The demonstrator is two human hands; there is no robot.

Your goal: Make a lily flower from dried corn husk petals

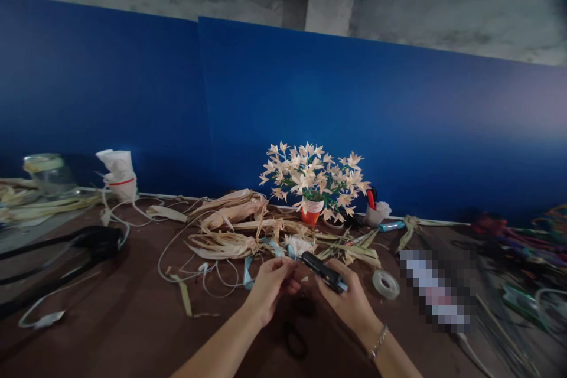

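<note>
My right hand (348, 298) is wrapped around a black stapler (325, 271), which points away to the upper left. Close beside it, my left hand (272, 286) has its fingers curled together in a pinch; what they hold, if anything, is too small to make out. Dark loops like scissor handles (295, 339) lie on the brown table (142, 319) below the hands. Just beyond are dried corn husks (239, 218) in a loose heap and a light blue ribbon (248, 273). Behind them stands a bunch of pale husk flowers (305, 177) in an orange and white pot (312, 212).
Right of my right hand lies a roll of clear tape (385, 284). A teal lighter-like tube (391, 226) and a white cup (376, 212) are farther back. A glass jar (51, 174), a white-wrapped bundle (120, 174) and black straps (100, 242) sit left. A blue panel (310, 94) borders the table.
</note>
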